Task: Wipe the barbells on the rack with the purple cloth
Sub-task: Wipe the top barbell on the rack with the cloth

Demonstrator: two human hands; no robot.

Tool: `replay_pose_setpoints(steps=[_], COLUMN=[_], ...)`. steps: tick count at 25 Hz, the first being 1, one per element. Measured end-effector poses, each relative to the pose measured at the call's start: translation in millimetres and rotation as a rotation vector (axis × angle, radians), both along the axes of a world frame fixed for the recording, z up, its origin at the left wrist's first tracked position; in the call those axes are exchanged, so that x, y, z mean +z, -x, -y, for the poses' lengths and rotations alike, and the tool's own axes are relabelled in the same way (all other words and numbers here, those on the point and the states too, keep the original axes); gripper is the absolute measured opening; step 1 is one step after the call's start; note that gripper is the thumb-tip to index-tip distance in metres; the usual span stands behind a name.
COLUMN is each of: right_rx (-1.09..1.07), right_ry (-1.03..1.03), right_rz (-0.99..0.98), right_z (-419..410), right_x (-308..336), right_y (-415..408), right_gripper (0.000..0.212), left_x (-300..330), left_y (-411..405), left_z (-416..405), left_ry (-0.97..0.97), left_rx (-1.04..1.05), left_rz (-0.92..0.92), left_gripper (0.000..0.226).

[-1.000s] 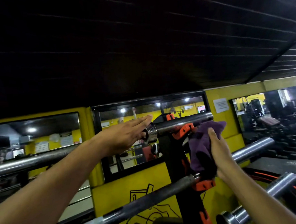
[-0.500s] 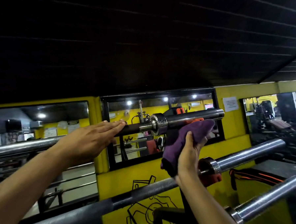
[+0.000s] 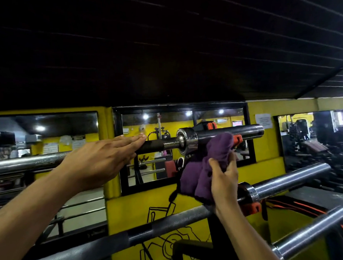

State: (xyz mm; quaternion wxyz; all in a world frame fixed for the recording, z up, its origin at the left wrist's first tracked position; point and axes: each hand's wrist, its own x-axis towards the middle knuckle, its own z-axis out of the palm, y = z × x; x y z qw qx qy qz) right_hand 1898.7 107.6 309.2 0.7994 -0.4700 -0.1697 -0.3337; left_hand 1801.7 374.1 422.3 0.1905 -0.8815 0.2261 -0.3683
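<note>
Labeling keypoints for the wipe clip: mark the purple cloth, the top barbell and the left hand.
purple cloth (image 3: 205, 168): head view, on the bunched middle fold.
top barbell (image 3: 226, 132): head view, on the bare sleeve right of the collar.
left hand (image 3: 100, 159): head view, on the back of the hand.

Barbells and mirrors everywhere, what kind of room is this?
Most likely a gym. Long steel barbells lie on a rack, a wall mirror reflects exercise machines, and more equipment stands dimly at the far right. One hand holds a purple cloth.
</note>
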Motion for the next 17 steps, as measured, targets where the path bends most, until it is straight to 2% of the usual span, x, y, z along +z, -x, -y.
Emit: replay_pose_setpoints(steps=[2,7,12,15,17], right_rx=[-0.006,0.040,-0.018,-0.017,-0.001], right_ry=[-0.047,0.222,0.181,0.394,0.480], right_rz=[-0.006,0.034,0.003,0.010,-0.005], right_z=[-5,-14,4,2,19], right_x=[5,0,5,4,15], right_y=[2,15,13,20,33], right_gripper=[0.042,0.041,0.033,0.039,0.030], left_x=[0,-1,0,0,0], left_y=[-1,1,5,5,6], left_z=[-2,-2,2,1,2], left_ry=[-0.013,-0.015,-0.001,0.008,0.019], left_rx=[0.003,0.009,0.013,0.018,0.021], left_rz=[0.011,-0.003,-0.018,-0.040,-0.050], left_gripper=[0.068,0.068,0.066,0.074,0.079])
